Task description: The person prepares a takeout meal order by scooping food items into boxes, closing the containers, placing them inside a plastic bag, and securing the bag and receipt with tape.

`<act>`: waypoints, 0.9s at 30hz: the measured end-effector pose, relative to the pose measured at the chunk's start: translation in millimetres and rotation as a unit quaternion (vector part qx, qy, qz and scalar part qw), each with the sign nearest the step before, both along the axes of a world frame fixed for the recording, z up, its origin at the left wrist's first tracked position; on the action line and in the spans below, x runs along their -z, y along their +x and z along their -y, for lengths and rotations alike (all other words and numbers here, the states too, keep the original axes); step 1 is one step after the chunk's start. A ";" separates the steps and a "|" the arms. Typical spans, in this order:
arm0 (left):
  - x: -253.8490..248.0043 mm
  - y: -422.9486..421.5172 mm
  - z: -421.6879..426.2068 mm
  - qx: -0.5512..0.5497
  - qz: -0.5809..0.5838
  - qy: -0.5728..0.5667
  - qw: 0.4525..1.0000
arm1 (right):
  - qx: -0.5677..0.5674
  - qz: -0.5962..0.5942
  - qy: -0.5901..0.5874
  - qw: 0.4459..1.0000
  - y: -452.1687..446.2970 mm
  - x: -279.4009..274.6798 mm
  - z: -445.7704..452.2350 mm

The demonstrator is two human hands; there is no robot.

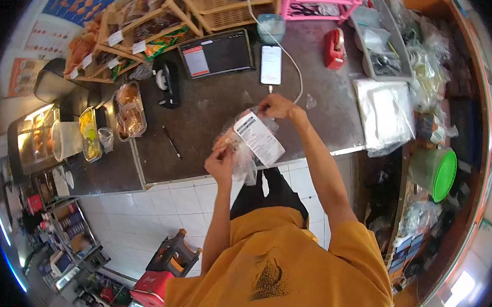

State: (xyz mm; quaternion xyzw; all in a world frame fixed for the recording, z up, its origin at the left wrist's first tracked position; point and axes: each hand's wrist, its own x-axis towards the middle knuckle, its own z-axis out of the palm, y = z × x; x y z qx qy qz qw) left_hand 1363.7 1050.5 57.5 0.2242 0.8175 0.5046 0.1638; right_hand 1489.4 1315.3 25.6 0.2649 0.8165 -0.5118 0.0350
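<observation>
Between my hands, at the counter's front edge, is a clear plastic bag (246,167) with something orange-pink inside. A white printed receipt (259,139) lies slanted across the bag and covers part of it. My left hand (219,163) pinches the bag's lower left side, fingers closed. At the upper right of the bag, my right hand (277,107) is closed on its edge, just above the receipt. What exactly the bag contains is hard to make out.
A phone (271,65) on a charging cable and a tablet (217,53) lie behind the bag. A pen (172,141) and a black stapler-like device (166,84) are to the left. A red tape dispenser (335,48) and stacked plastic bags (382,114) are to the right.
</observation>
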 end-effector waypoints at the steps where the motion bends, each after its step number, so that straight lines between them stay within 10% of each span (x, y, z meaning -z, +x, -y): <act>1: 7.5 -0.1 1.4 -0.003 -0.026 0.002 1.000 | 0.010 0.005 0.004 1.000 -7.1 1.4 -2.0; 7: 40.2 -11.4 26.6 -0.084 0.158 -0.040 0.983 | 0.188 0.071 -0.236 0.951 18.6 79.2 19.4; 9: 43.2 -28.9 37.3 -0.098 0.316 -0.057 0.942 | 0.267 0.043 -0.207 0.940 26.3 53.6 38.9; 12: 46.5 -59.6 35.0 -0.108 0.294 0.010 0.949 | 0.359 0.086 -0.012 0.929 52.6 68.2 71.0; 16: 46.3 -117.4 -24.5 -0.082 0.338 0.051 0.936 | 0.431 0.023 -0.029 0.902 117.6 112.9 133.0; 22: 105.6 -207.9 -152.8 0.048 -0.044 -0.015 0.998 | 0.468 0.054 -0.037 0.881 138.5 118.6 176.3; 27: 139.2 -242.1 -189.6 0.045 -0.010 -0.009 0.999 | 0.543 0.030 -0.207 0.813 120.7 84.7 162.9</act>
